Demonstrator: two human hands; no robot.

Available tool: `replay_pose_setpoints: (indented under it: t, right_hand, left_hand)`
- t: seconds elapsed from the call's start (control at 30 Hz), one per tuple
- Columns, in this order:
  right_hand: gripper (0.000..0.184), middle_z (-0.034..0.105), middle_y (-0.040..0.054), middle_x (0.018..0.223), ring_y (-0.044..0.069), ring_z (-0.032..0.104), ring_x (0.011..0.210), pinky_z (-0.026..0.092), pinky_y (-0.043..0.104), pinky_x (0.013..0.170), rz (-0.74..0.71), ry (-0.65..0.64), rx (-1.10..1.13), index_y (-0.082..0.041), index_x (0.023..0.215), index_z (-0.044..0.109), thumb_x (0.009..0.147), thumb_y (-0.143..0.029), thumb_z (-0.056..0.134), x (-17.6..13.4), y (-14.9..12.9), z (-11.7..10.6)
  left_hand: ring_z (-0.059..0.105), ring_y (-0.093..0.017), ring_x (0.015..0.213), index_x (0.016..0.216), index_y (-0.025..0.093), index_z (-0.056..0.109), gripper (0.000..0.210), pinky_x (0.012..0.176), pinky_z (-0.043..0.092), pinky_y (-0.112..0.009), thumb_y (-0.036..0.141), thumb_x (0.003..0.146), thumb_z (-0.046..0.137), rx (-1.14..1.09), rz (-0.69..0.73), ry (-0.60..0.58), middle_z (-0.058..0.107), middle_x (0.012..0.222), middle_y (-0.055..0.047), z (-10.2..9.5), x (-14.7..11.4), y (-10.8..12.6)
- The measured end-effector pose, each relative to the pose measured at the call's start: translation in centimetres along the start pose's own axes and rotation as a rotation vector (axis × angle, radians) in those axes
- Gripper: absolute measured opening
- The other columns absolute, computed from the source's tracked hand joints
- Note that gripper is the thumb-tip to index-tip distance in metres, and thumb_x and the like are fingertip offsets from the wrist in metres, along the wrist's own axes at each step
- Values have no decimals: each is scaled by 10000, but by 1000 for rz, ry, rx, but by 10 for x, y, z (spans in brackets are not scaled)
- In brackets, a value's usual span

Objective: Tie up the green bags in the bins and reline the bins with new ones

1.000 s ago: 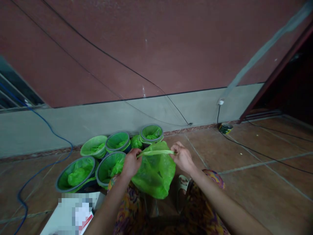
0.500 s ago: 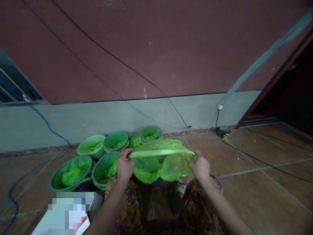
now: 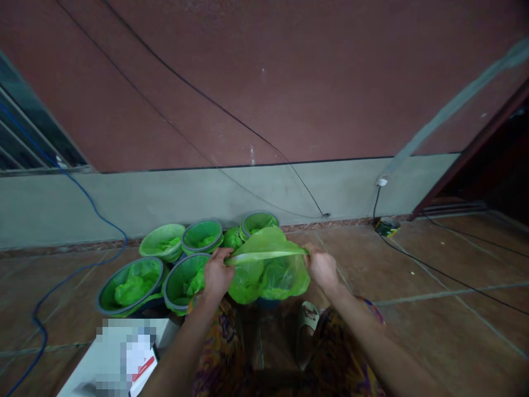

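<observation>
Drawing closer together, left hand [image 3: 217, 271] and right hand [image 3: 323, 268] hold a green bag [image 3: 283, 280], fingers [image 3: 223, 253] curled on its narrowed rim [image 3: 264, 255], right of four lined bins [image 3: 194, 236]; spreading seems unfinished.

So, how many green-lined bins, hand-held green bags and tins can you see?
Hand-held green bag: 1
Green-lined bins: 5 (blue patch under the bag uncounted, too hidden to name)
Tin: 1
Total: 7

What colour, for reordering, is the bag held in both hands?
The bag is translucent green, seen in the head view.
</observation>
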State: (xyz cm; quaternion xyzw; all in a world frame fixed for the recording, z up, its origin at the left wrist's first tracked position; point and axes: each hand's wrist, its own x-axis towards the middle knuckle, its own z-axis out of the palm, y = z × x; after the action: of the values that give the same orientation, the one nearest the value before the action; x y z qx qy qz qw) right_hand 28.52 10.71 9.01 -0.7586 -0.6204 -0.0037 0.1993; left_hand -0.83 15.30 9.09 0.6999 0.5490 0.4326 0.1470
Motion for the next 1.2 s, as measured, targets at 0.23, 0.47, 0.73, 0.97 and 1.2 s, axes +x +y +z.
replay_pose_setpoints:
  t: [0.23,0.47,0.73,0.97,1.2]
  right_hand:
    - [338,706,113,718,260,660,665,422,307,592,140,191,-255,-186,1101,690,856,-296,485,24,66,-69]
    - [392,716,114,742,273,661,695,456,337,638,227,175,-161,-193,1094,723,833,-295,449,19,102,-65]
    - [376,729,129,802,282,668,736,461,342,624,288,170,-12,-155,1008,747,773,-290,487,21,135,-53]
    - [368,653,49,535,245,643,588,437,315,563,322,99,82,-176,995,745,759,-299,491,26,125,-69]
    - [365,669,30,559,204,637,583,442,281,573,155,72,97,-175,978,762,742,-264,499,35,99,-101]
  left_hand:
    - [609,-164,699,823,192,718,211,687,489,-262,244,618,716,-296,-234,-232,675,728,-7,-9,0,-33]
    - [677,-226,860,1073,180,716,468,786,522,-327,314,627,760,-1077,-571,-559,713,1050,-107,-18,-12,-10]
    - [628,-191,916,1201,220,662,628,796,503,-287,146,580,716,-1070,-378,-605,656,1059,-73,-27,-11,-1]
    - [628,-167,819,1125,157,664,535,815,508,-282,8,623,556,-37,-127,-186,683,1031,-81,6,8,-16]
    - [680,-252,954,1024,134,713,302,832,514,-300,152,786,527,387,-292,-211,730,984,-127,3,64,-13]
